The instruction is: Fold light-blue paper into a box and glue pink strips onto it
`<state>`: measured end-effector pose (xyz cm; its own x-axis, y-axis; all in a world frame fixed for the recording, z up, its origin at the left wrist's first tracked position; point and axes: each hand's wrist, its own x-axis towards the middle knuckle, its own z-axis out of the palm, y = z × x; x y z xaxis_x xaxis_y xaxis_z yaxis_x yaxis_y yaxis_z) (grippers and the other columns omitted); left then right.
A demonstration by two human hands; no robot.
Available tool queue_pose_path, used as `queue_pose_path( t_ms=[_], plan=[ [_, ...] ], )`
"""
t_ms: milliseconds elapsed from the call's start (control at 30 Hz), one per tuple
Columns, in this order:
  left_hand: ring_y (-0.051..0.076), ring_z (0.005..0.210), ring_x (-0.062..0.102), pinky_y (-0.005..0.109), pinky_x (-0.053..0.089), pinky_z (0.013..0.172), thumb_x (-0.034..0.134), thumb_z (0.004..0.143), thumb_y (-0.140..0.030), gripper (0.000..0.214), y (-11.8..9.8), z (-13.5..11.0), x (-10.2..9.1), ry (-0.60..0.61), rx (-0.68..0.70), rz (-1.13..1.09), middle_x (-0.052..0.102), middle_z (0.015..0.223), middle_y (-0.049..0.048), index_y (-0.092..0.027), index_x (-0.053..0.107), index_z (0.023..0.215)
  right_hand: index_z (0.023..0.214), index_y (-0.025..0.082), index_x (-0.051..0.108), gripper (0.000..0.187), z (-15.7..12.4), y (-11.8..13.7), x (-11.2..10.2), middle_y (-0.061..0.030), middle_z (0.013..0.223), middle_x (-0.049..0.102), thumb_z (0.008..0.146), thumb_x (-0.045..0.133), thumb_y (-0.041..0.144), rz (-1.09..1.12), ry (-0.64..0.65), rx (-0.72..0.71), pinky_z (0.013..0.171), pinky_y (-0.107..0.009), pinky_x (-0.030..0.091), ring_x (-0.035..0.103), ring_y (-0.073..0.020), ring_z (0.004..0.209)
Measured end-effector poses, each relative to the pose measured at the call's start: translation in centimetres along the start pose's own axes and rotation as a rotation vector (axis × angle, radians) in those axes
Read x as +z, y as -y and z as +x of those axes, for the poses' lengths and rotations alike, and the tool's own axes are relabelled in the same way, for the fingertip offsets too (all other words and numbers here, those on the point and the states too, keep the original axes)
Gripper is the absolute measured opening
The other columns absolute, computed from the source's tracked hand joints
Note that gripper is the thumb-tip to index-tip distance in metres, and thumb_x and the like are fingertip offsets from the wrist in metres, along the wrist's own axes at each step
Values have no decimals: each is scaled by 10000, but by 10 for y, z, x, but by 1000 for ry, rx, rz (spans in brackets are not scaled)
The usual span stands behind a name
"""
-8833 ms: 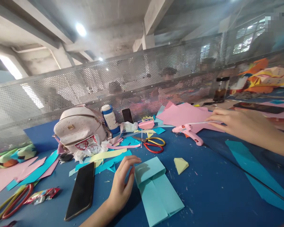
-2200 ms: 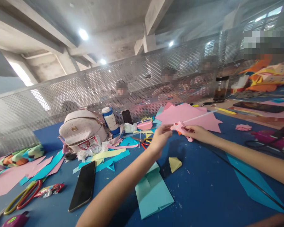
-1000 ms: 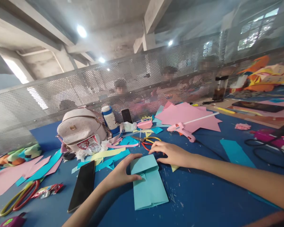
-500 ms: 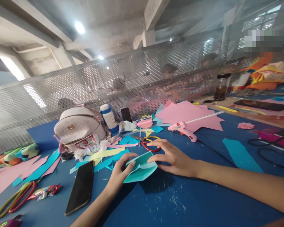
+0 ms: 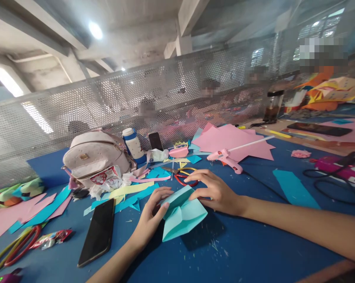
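Note:
A folded piece of turquoise paper [image 5: 185, 216] is held between my two hands, just above the blue table [image 5: 248, 251]. My left hand [image 5: 154, 210] grips its left edge, thumb on the near side. The fingers of my right hand [image 5: 214, 192] pinch its upper right edge; the fingertips are partly hidden behind the paper. Creases cross the middle of the sheet, and its lower flaps tilt toward me. Beyond the paper lie scissors [image 5: 183, 179] with red and yellow handles. A pink glue gun [image 5: 226, 159] with a clear glue stick rests past my right hand.
A black phone [image 5: 97, 232] lies left of my left arm. Further back stand a pale backpack [image 5: 95, 155] and a white and blue bottle [image 5: 134, 145] before a perforated metal screen [image 5: 177, 86]. Pink paper [image 5: 239, 139] and a turquoise strip [image 5: 295, 188] lie to the right.
The turquoise paper has tipped toward me, so more of its creased face shows. Both hands keep hold of it. The whole view has shifted slightly.

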<state>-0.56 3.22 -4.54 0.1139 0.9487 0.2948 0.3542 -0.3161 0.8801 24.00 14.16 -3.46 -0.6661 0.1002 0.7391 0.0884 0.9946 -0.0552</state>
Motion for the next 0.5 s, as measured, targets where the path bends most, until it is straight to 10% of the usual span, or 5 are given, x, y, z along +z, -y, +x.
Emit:
queue_pose_path(
  t_ms=[333, 500],
  plan=[
    [288, 1313, 465, 398, 391, 1082, 522, 963, -495, 379, 2, -3, 0, 29, 28, -46, 541, 1344, 83, -268, 589, 1260, 918, 239, 747, 197, 1, 4, 7, -90, 1213, 617, 965, 558, 207, 82, -2, -10, 1037, -431, 405, 493, -229, 1195],
    [329, 1264, 507, 385, 466, 964, 529, 883, -669, 624, 7, -1, -1, 70, 28, -368, 463, 1472, 106, -276, 518, 1367, 883, 252, 782, 278, -1, -3, 9, -97, 1110, 640, 955, 577, 425, 392, -49, 215, 990, -439, 414, 539, -242, 1089]
  ],
)
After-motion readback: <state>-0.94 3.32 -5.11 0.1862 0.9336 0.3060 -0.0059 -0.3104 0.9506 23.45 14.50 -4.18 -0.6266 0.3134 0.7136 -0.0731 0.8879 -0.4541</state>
